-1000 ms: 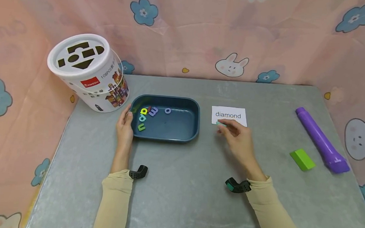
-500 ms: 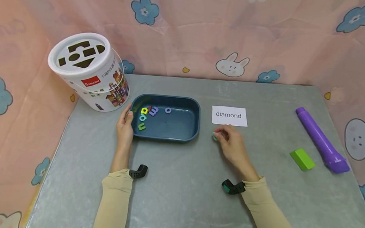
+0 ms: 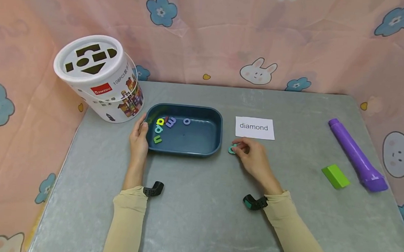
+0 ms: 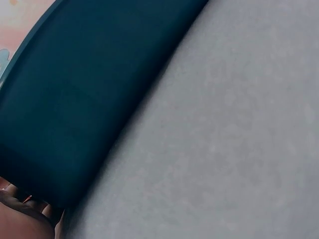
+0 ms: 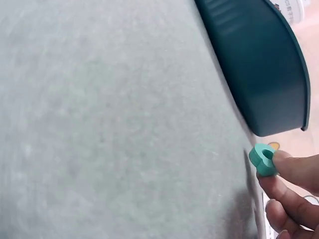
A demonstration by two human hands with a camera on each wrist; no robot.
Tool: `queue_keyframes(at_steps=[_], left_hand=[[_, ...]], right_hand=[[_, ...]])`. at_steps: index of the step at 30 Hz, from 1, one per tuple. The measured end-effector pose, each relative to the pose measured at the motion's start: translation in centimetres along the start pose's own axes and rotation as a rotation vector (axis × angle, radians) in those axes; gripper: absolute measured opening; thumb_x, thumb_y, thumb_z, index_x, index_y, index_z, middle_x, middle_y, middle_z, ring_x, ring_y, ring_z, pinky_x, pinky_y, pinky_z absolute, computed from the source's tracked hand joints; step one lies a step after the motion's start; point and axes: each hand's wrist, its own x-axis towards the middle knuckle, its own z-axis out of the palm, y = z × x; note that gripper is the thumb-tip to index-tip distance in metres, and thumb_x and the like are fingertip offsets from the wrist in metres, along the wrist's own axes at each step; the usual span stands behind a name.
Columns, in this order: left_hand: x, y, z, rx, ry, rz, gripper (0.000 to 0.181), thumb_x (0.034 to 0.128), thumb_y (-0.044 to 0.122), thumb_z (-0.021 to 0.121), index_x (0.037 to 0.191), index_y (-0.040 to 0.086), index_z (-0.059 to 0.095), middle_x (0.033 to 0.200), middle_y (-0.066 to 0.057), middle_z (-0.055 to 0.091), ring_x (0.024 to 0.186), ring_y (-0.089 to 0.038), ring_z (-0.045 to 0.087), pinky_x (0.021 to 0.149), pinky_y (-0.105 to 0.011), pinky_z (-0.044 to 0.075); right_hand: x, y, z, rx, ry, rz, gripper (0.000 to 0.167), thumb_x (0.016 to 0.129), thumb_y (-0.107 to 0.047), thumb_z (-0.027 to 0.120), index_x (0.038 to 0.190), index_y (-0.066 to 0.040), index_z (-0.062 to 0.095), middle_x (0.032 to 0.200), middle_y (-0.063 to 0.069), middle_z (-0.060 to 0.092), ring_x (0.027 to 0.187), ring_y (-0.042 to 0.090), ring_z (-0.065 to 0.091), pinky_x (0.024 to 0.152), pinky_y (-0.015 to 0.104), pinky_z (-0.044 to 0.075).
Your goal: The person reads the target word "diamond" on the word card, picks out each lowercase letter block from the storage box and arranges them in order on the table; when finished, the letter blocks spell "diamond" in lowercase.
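My left hand (image 3: pixel 138 142) grips the left end of a dark blue-green tray (image 3: pixel 200 151), its thumb by the rim; most of that hand is cut off in the left wrist view. Inside the tray, towards its left side, lie small toy letters: a yellow letter (image 3: pixel 160 122), a teal one (image 3: pixel 158 129), a green one (image 3: pixel 157 139) and a purple m (image 3: pixel 170 122). A purple o (image 3: pixel 186 121) lies apart from them. My right hand (image 3: pixel 254 157) pinches a teal toy letter (image 5: pixel 263 158) with a round hole between thumb and fingers, right of the tray.
Behind my right hand lies a white card (image 3: pixel 254 128) printed "diamond". A white lidded bucket (image 3: pixel 100 87) stands beyond the tray's left end. On the right of the table lie a green block (image 3: pixel 336 176) and a purple microphone-shaped object (image 3: pixel 356 154).
My right hand has moved left and slightly nearer from the card towards the tray, carrying the teal letter and uncovering the card. My left hand stays on the tray.
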Motion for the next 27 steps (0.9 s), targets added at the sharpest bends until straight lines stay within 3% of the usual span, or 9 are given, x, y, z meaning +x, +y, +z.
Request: queue_keyframes(at_steps=[7,14,18,23,27], left_hand=[[0.1,0.1,0.0,0.0,-0.008,0.004,0.045,0.1152,0.02,0.045,0.159,0.012,0.05,0.168,-0.003,0.044,0.156,-0.019,0.038,0.131,-0.036,0.025],[0.1,-0.1,0.1,-0.006,-0.002,0.014,0.045,0.1152,0.019,0.044,0.159,0.011,0.049,0.168,-0.006,0.044,0.156,-0.022,0.038,0.132,-0.037,0.025],[0.0,-0.1,0.0,0.009,-0.003,0.009,0.045,0.1154,0.02,0.044,0.159,0.013,0.05,0.168,-0.004,0.045,0.155,-0.02,0.039,0.131,-0.037,0.025],[0.0,0.0,0.1,0.006,-0.004,0.009,0.044,0.1154,0.021,0.044,0.159,0.013,0.05,0.167,-0.004,0.046,0.155,-0.02,0.04,0.131,-0.037,0.026],[0.0,-0.1,0.1,-0.006,-0.004,0.015,0.044,0.1154,0.02,0.044,0.159,0.012,0.05,0.168,-0.005,0.045,0.155,-0.021,0.04,0.131,-0.037,0.026]], right_hand=[[0.6,0.2,0.7,-0.01,-0.023,0.006,0.016,0.093,-0.002,0.079,0.109,-0.001,0.079,0.087,0.013,0.075,0.081,0.023,0.065,0.076,0.03,0.049],[1.0,0.6,0.9,-0.078,-0.028,0.009,0.02,0.092,-0.004,0.081,0.111,-0.001,0.078,0.092,0.015,0.066,0.086,0.03,0.056,0.078,0.037,0.042],[1.3,-0.2,0.6,-0.075,0.015,-0.004,0.022,0.092,-0.003,0.08,0.114,0.001,0.076,0.094,0.017,0.068,0.088,0.032,0.058,0.079,0.039,0.044],[2.1,-2.8,0.8,-0.001,0.138,-0.091,0.022,0.096,-0.002,0.075,0.118,0.002,0.073,0.105,0.019,0.069,0.098,0.035,0.062,0.085,0.045,0.049],[2.5,-5.3,2.2,0.028,0.138,-0.22,0.026,0.098,-0.002,0.072,0.123,0.001,0.071,0.118,0.018,0.067,0.114,0.035,0.061,0.099,0.048,0.052]])
